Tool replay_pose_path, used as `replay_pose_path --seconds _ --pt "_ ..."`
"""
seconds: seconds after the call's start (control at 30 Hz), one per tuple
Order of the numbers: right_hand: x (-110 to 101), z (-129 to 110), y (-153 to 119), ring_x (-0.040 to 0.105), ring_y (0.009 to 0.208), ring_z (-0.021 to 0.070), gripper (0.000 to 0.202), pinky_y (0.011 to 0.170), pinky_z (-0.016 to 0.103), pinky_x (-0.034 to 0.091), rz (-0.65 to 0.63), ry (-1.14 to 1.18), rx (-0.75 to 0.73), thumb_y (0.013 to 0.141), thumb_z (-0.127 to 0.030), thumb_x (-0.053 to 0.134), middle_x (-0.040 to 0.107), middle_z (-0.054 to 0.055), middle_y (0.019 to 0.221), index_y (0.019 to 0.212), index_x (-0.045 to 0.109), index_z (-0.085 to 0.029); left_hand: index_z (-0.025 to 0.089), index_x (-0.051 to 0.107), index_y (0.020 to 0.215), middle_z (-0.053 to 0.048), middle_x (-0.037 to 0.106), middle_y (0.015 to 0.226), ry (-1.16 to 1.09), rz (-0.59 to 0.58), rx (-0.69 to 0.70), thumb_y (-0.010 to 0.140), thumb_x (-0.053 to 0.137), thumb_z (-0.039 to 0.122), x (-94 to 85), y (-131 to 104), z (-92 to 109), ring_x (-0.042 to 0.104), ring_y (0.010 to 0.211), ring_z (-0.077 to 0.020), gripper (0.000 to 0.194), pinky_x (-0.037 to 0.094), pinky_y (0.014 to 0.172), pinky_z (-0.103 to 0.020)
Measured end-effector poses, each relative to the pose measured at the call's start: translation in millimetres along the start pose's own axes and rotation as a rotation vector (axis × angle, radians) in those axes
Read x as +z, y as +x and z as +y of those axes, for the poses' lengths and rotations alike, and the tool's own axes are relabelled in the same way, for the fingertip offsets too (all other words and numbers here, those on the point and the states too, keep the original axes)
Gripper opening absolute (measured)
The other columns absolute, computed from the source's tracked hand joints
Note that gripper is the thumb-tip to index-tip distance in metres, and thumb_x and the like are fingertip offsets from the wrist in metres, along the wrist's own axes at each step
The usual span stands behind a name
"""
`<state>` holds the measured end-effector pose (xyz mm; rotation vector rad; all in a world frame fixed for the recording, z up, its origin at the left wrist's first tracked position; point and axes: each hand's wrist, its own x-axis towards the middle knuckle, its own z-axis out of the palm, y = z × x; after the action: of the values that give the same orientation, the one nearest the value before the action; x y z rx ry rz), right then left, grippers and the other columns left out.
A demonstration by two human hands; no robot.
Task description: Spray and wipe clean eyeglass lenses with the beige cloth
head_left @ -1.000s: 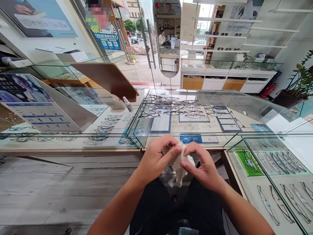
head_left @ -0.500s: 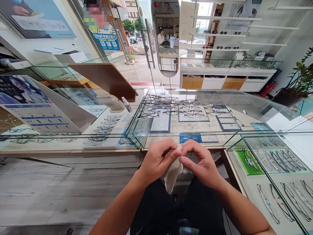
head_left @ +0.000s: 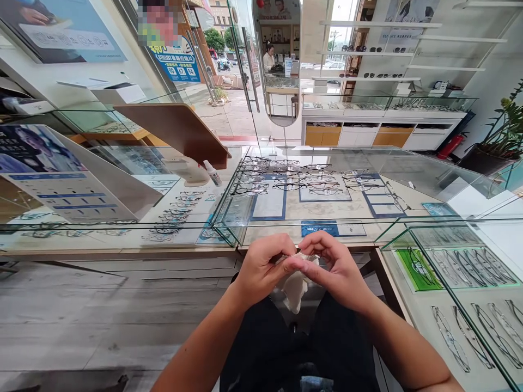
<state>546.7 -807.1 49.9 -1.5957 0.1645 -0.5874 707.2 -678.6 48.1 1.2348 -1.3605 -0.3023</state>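
Note:
A crumpled cream-coloured cloth (head_left: 295,291) hangs between my hands, above my lap and just in front of the glass counter. My left hand (head_left: 267,267) is closed, pinching the cloth's upper part between thumb and curled fingers. From the other side my right hand (head_left: 333,264) grips the same cloth, its thumb touching the left thumb. Whether something else lies inside the cloth is hidden by the fingers. Beyond my hands, several pairs of glasses (head_left: 288,177) stand in rows on the glass display case (head_left: 229,231).
A small white bottle (head_left: 212,172) stands by a tilted brown-backed mirror or board (head_left: 175,128). At left is a desk calendar (head_left: 77,188). On the right, another glass case holds several eyeglasses (head_left: 449,337) and a green card (head_left: 412,272). A person (head_left: 268,59) shows in the tall mirror.
My right hand has turned, and its thumb now meets my left thumb. The cloth has bunched up higher between the fingers, its hanging end shorter.

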Motion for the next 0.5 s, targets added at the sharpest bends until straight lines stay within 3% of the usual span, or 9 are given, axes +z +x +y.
replay_pose_path --seconds 0.13,0.33,0.5 --pt "0.0 0.4 1.6 0.067 0.082 0.0172 0.021 0.080 0.032 0.056 -0.018 0.010 0.042 0.099 -0.043 0.083 0.074 0.002 0.091 0.100 0.076 -0.023 0.019 0.070 0.081 0.000 0.063 0.068 0.015 0.025 -0.060 0.103 0.075 0.054 -0.1 0.2 2.6 0.053 0.061 -0.0120 0.042 0.039 0.058 -0.026" --pt "0.0 -5.1 4.5 0.064 0.078 0.0163 0.025 0.075 0.031 0.054 0.016 0.011 0.052 0.100 -0.045 0.080 0.071 0.001 0.086 0.094 0.074 -0.022 0.020 0.077 0.093 0.000 0.072 0.076 0.039 0.041 -0.073 0.104 0.076 0.037 -1.4 0.2 8.0 0.060 0.065 -0.0115 0.020 0.043 0.061 -0.023" --pt "2.0 -8.0 6.6 0.061 0.075 0.0160 0.029 0.073 0.030 0.052 0.016 0.004 0.082 0.099 -0.049 0.080 0.069 0.001 0.083 0.093 0.072 -0.022 0.020 0.076 0.088 0.000 0.071 0.074 0.070 0.098 -0.126 0.103 0.077 0.039 0.2 -1.5 7.7 0.060 0.065 -0.0126 0.025 0.044 0.062 -0.025"
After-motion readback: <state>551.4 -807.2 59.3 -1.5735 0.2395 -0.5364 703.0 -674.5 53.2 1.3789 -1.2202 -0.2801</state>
